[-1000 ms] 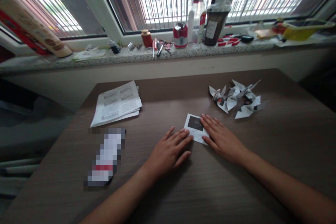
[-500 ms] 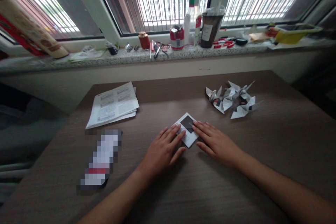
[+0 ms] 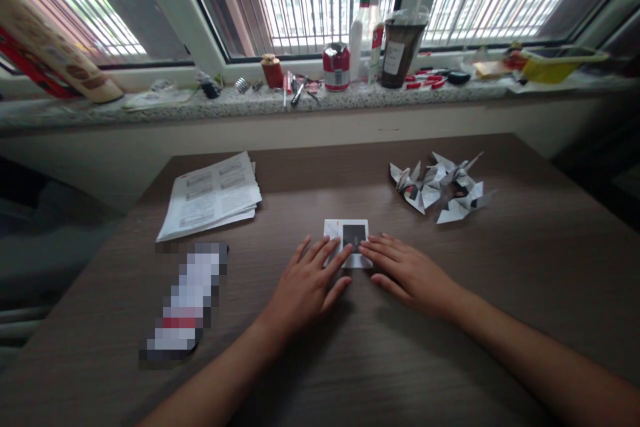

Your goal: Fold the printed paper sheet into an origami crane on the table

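A small folded sheet of printed paper point(image 3: 355, 230) with a dark square on it lies flat on the brown table, its edges roughly square to me. My left hand point(image 3: 311, 280) rests over its left part, fingers spread and stretched out. From the other side, my right hand point(image 3: 407, 268) lays its outstretched fingertips on the right edge of the paper. Neither hand is closed round anything. Part of the paper's lower left is hidden under my left fingers.
Several folded paper cranes point(image 3: 443, 187) sit at the back right of the table. A stack of printed sheets point(image 3: 213, 193) lies back left, with a blurred-out phone-like object point(image 3: 187, 300) nearer me. Behind, the windowsill point(image 3: 240, 107) holds a can point(image 3: 336, 68), a drink cup point(image 3: 400, 53) and bottles.
The folded paper has turned from a diamond position to lying square under my fingers. Both hands stay on it, with only slight shifts. The view has moved a little.
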`<state>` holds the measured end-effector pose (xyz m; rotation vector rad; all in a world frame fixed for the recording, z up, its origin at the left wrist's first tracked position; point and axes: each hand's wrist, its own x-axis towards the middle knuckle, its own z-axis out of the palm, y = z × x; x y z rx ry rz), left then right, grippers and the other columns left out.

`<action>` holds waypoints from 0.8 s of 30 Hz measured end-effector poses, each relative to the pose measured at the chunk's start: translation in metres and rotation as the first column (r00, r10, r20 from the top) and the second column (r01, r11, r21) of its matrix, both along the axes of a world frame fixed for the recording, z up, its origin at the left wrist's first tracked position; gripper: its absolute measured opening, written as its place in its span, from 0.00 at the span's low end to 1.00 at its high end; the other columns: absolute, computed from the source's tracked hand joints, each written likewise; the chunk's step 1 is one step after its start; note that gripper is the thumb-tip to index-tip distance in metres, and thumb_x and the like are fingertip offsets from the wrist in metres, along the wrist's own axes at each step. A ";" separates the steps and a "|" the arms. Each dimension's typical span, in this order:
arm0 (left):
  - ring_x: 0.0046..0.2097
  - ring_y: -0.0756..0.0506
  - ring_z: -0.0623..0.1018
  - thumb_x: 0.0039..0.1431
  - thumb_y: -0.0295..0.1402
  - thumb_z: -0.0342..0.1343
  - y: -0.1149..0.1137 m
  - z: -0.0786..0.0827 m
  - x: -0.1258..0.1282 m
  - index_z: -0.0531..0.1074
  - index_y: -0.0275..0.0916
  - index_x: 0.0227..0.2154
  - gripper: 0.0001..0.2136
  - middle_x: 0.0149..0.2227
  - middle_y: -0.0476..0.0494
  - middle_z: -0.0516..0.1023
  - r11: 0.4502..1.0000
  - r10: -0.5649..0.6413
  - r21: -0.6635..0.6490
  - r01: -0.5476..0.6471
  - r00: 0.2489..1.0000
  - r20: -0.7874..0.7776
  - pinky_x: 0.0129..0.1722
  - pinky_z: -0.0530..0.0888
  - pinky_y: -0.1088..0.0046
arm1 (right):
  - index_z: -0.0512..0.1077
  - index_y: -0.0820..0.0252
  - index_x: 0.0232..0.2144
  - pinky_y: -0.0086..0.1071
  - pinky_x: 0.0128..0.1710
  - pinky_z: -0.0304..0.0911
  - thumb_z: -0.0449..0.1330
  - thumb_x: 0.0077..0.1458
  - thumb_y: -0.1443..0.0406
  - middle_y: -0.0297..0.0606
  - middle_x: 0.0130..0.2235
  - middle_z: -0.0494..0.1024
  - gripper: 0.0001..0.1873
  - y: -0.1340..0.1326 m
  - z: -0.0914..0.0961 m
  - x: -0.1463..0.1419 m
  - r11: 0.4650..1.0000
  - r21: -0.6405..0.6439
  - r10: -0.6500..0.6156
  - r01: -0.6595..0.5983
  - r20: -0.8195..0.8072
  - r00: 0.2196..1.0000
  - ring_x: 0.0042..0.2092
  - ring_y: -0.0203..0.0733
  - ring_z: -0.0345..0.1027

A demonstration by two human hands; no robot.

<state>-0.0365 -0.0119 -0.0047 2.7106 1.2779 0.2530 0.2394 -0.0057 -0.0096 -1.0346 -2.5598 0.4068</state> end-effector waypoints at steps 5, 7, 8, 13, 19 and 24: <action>0.72 0.37 0.63 0.77 0.48 0.45 0.000 -0.004 -0.001 0.62 0.46 0.70 0.25 0.72 0.39 0.62 1.000 0.015 -0.006 -0.015 1.000 0.013 0.70 0.59 0.51 | 0.61 0.53 0.71 0.51 0.71 0.55 0.54 0.72 0.55 0.43 0.69 0.68 0.29 -0.004 0.001 -0.003 0.989 -0.049 0.138 -0.139 -0.009 0.990 0.71 0.48 0.59; 0.72 0.38 0.62 0.77 0.48 0.44 0.000 -0.005 -0.003 0.63 0.44 0.70 0.25 0.72 0.38 0.62 1.000 -0.004 0.005 0.004 1.000 0.011 0.71 0.58 0.53 | 0.61 0.53 0.71 0.51 0.71 0.54 0.54 0.72 0.55 0.43 0.69 0.69 0.29 -0.004 0.001 -0.004 0.985 -0.065 0.156 -0.157 -0.024 0.987 0.70 0.47 0.61; 0.72 0.39 0.62 0.77 0.48 0.44 0.001 -0.006 -0.003 0.63 0.44 0.70 0.25 0.72 0.38 0.62 1.000 -0.015 0.007 0.015 1.000 0.008 0.71 0.58 0.54 | 0.61 0.53 0.71 0.51 0.71 0.55 0.54 0.72 0.56 0.43 0.68 0.69 0.28 -0.003 0.001 -0.004 0.985 -0.071 0.158 -0.160 -0.037 0.987 0.70 0.47 0.62; 0.74 0.40 0.59 0.77 0.47 0.43 0.004 -0.006 -0.006 0.61 0.44 0.71 0.26 0.74 0.40 0.58 0.998 -0.054 -0.029 0.054 0.999 0.000 0.72 0.56 0.53 | 0.70 0.53 0.64 0.49 0.67 0.63 0.54 0.73 0.61 0.43 0.63 0.76 0.21 0.008 0.001 0.006 0.994 -0.047 0.087 -0.094 -0.133 0.987 0.65 0.46 0.68; 0.75 0.40 0.57 0.77 0.47 0.45 0.005 -0.004 -0.004 0.59 0.45 0.72 0.26 0.74 0.44 0.59 0.992 -0.098 -0.071 0.101 0.994 0.045 0.74 0.53 0.53 | 0.74 0.51 0.59 0.49 0.59 0.72 0.55 0.71 0.62 0.45 0.58 0.78 0.18 0.026 -0.009 0.021 0.999 -0.036 -0.041 0.034 -0.217 0.975 0.60 0.50 0.73; 0.74 0.40 0.58 0.76 0.46 0.47 0.004 -0.003 -0.003 0.60 0.46 0.71 0.25 0.74 0.45 0.59 0.986 -0.130 -0.101 0.136 0.990 0.062 0.73 0.56 0.54 | 0.75 0.51 0.58 0.49 0.59 0.72 0.56 0.71 0.62 0.45 0.57 0.78 0.17 0.031 -0.014 0.027 0.999 -0.035 -0.026 0.019 -0.214 0.976 0.59 0.51 0.73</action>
